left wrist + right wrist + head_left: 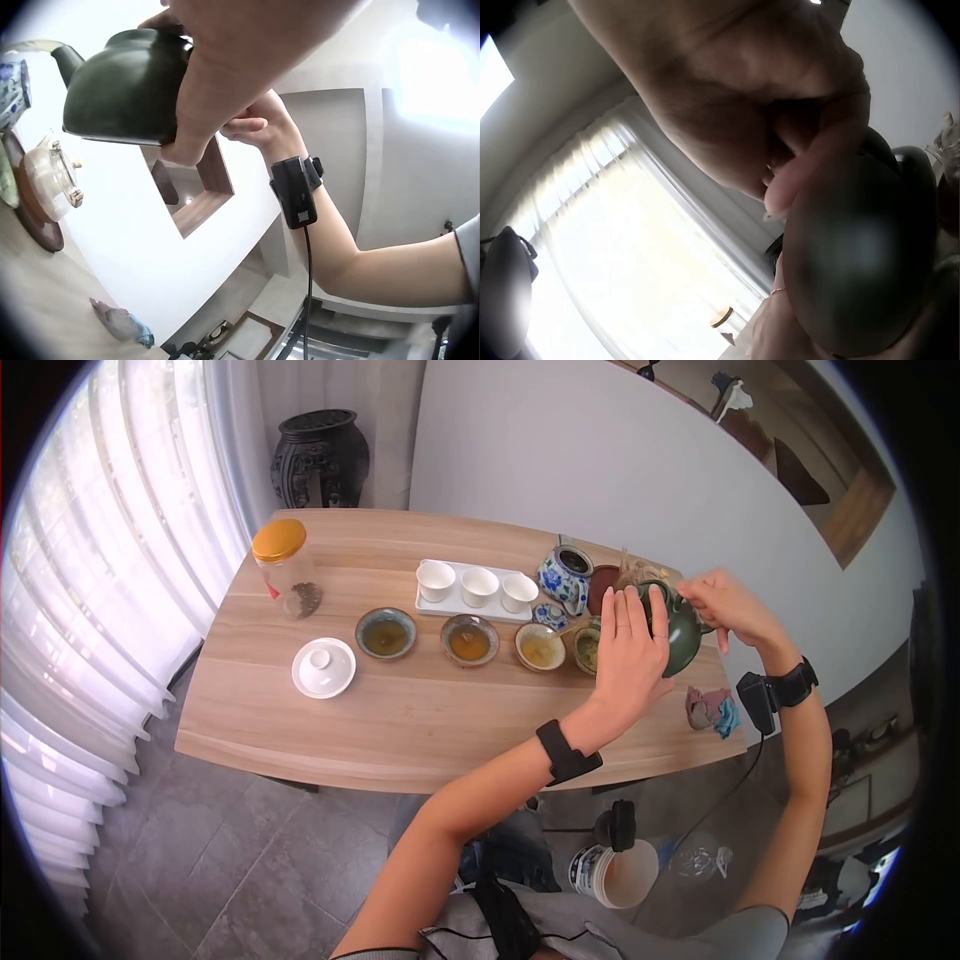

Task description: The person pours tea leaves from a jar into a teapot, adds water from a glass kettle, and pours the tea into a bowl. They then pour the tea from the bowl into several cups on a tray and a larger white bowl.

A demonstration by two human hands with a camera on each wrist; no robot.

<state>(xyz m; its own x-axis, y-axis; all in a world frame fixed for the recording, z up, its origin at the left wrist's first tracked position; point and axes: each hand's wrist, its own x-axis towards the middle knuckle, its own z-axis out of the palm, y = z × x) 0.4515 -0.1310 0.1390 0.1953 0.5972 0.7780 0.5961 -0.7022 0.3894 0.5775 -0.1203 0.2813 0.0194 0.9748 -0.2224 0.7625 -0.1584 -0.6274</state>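
Note:
A dark green teapot (684, 645) is raised above the right side of the table, near a bowl of greenish liquid (583, 668). My left hand (630, 650) lies against the pot's body and grips it, fingers extended toward the top, thumb low on its side in the left wrist view. With curled fingers, my right hand (735, 607) holds the pot at its far upper right; the handle is mostly covered. In the right wrist view the teapot (859, 255) looms blurred below the curled thumb. Its spout (69, 64) points away from my left hand.
Three more tea bowls line up leftward, beside a white lidded bowl (323, 668) and yellow-capped jar (280, 542). Behind them is a white tray (455, 608) with three cups. A blue-and-white pot (565, 575) stands near the back edge, crumpled cloths (708, 710) at right.

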